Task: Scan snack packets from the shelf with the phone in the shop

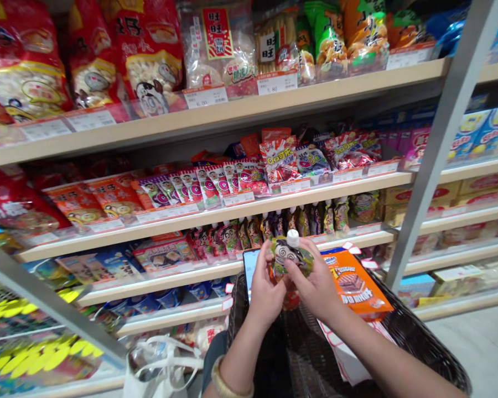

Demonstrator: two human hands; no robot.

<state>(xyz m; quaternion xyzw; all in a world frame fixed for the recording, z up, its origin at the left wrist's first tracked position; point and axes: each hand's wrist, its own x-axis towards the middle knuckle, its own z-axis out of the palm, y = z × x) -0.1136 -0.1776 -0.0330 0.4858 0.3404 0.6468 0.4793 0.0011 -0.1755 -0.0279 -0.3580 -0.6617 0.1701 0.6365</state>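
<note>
A green pouch (289,255) with a white cap and a cartoon face is held upright between both hands, above a dark wicker basket (429,345). My left hand (266,284) grips its left side, fingers wrapped round it. My right hand (315,276) closes on its right side, thumb across the front. Behind my left hand a lit phone (250,271) shows partly. To the right of my right hand an orange snack package (357,284) lies on the basket, with a white and red package (346,354) below it.
Shelves (216,113) of bagged snacks and price tags stretch ahead. Similar pouches (302,221) stand on a lower shelf just beyond my hands. A grey post (444,138) rises at the right, another slants at lower left. A white bag (155,367) is at the bottom.
</note>
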